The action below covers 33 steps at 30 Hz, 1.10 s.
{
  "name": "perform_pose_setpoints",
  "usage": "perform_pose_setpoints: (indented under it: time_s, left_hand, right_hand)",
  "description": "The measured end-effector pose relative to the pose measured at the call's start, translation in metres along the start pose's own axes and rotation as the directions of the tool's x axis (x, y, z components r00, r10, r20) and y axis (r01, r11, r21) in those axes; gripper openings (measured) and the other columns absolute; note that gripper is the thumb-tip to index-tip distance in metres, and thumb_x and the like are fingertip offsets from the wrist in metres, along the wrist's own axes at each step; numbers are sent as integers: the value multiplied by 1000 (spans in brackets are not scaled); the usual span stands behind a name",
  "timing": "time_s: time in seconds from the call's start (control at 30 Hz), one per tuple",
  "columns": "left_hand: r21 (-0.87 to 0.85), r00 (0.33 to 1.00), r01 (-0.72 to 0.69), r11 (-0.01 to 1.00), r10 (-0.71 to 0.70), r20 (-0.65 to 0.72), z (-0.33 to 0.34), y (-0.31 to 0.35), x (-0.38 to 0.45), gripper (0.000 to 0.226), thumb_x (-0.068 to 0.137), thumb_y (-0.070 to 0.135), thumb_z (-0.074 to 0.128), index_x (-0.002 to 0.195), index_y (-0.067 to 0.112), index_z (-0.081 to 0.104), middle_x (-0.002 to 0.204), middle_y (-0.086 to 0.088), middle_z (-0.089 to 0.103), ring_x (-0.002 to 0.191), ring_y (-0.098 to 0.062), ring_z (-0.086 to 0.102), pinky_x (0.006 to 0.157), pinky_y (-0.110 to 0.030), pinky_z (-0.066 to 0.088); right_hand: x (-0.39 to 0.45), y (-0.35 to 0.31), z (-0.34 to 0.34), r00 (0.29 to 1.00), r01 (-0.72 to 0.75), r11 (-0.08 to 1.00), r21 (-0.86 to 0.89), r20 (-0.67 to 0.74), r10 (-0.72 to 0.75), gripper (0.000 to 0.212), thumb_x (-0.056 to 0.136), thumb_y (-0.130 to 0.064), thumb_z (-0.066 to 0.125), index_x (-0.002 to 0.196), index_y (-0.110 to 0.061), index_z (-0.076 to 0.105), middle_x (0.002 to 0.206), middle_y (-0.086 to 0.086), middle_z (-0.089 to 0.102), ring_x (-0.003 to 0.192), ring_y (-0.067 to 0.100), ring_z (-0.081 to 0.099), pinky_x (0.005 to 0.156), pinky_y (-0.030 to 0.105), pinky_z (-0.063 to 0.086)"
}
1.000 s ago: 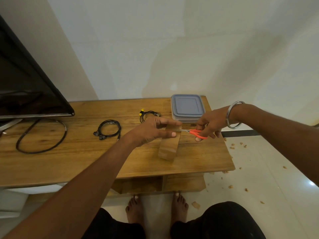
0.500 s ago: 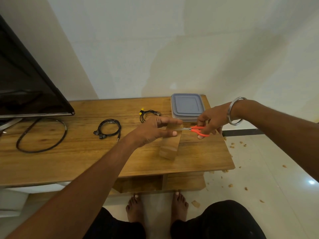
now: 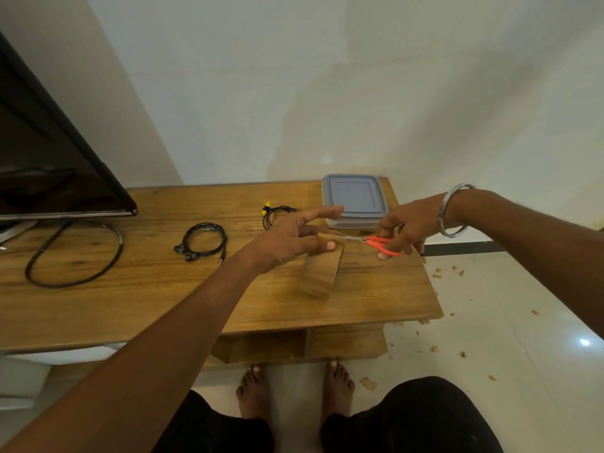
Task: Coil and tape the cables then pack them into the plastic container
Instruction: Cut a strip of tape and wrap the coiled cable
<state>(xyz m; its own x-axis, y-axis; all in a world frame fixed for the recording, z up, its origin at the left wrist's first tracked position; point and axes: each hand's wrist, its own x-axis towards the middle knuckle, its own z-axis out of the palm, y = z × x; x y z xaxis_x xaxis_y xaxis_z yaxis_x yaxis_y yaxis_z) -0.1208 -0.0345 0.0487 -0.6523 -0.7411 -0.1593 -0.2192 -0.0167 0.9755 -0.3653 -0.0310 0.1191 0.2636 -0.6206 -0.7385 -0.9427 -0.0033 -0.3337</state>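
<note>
Nearest the camera, two bare feet [image 3: 294,385] stood on the pale floor [image 3: 510,322] below the near edge of the wooden table [image 3: 130,299], and crumbs [image 3: 438,274] lay scattered on the tiles to the right. Over the right half of the table, a strip of brown tape [image 3: 318,273] hung down, its lower end near the tabletop. The left hand [image 3: 291,240] held the strip's top end between thumb and fingers, with the index finger stretched straight out towards the far right. Just right of that grip, the right hand [image 3: 403,228], with a metal bangle [image 3: 452,210] at its wrist, had its fingers curled through the orange handles of a pair of scissors [image 3: 376,243]; the blades pointed left and met the tape at its top edge, beside the left fingertips. Whether the blades were parted or together could not be told. Farther left on the table lay a coiled black cable [image 3: 204,240] with its plugs at the near side, well apart from both hands. Behind the left hand, a smaller black cable bundle with yellow ends [image 3: 274,212] rested partly hidden. At the far right corner sat the plastic container [image 3: 354,201], its grey lid on, just beyond the scissors. On the far left a thick black lead [image 3: 75,253] looped out from under a dark television screen [image 3: 49,165].
</note>
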Motion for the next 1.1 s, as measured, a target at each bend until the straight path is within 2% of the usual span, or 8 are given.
perform_pose_setpoints:
  time_s: [0.1, 0.23, 0.33, 0.4, 0.57, 0.73, 0.9, 1.1]
  left_hand:
    - [-17, 998, -4, 1000, 3, -61, 1, -4, 0, 61, 86, 13, 71, 139, 33, 49, 138, 12, 51, 106, 9, 52, 81, -4, 45]
    - [-54, 992, -6, 998, -1, -122, 5, -7, 2, 60, 87, 8, 70, 140, 24, 48, 134, -2, 53, 102, 0, 57, 86, -10, 50]
    - [-66, 989, 8, 998, -18, -146, 5, -6, 4, 63, 86, 7, 70, 142, 23, 45, 134, -4, 52, 101, -3, 56, 81, -6, 48]
    - [-97, 988, 6, 995, -21, -151, 6, -7, 5, 65, 85, 4, 70, 142, 20, 43, 135, -5, 53, 104, -11, 59, 82, -11, 51]
    - [-205, 992, 1, 979, -27, -124, 7, -8, 7, 67, 81, -2, 73, 140, 14, 46, 133, -7, 61, 112, -22, 65, 95, -35, 54]
    - [-211, 990, 17, 977, -46, -134, 6, -10, 8, 69, 80, 2, 76, 140, 18, 46, 128, -8, 64, 117, -30, 61, 102, -44, 50]
    - [-239, 992, -5, 971, -25, -123, 7, -8, 6, 66, 82, -1, 72, 140, 14, 43, 130, -8, 62, 111, -20, 65, 95, -38, 54]
    - [-111, 980, -75, 991, 52, -193, 10, -9, 3, 33, 84, 1, 71, 108, 12, 52, 111, -3, 57, 91, -7, 64, 75, -22, 52]
  right_hand:
    - [0, 6, 1, 998, 53, 989, 140, -31, -49, 34, 78, -35, 69, 98, -10, 59, 80, 6, 65, 68, 15, 62, 71, 28, 53]
    - [-5, 12, 6, 973, 191, 911, 365, -190, -128, 21, 88, -18, 62, 105, -14, 51, 77, -4, 70, 68, 10, 69, 63, 24, 56]
    - [2, 2, 15, 868, 369, 839, 399, -470, -158, 27, 87, -12, 63, 107, -21, 47, 85, 0, 67, 74, 8, 69, 64, 20, 55]
    - [16, -9, 26, 811, 447, 804, 392, -558, -178, 34, 83, -5, 66, 102, -23, 45, 87, 6, 62, 82, 19, 67, 75, 30, 58]
    - [46, -32, 42, 732, 471, 853, 225, -639, -236, 47, 77, -9, 74, 107, -20, 40, 104, 9, 64, 92, 23, 65, 82, 36, 56]
    - [51, -36, 38, 722, 464, 866, 186, -646, -248, 48, 77, -7, 72, 108, -20, 39, 104, 10, 64, 88, 22, 66, 78, 35, 57]
    - [54, -35, 41, 655, 459, 874, 161, -725, -211, 37, 81, -9, 70, 104, -21, 44, 85, 5, 67, 75, 22, 66, 64, 25, 55]
    - [47, -38, 38, 690, 479, 839, 257, -701, -180, 35, 82, -6, 67, 103, -19, 43, 81, -4, 63, 69, 14, 61, 64, 19, 51]
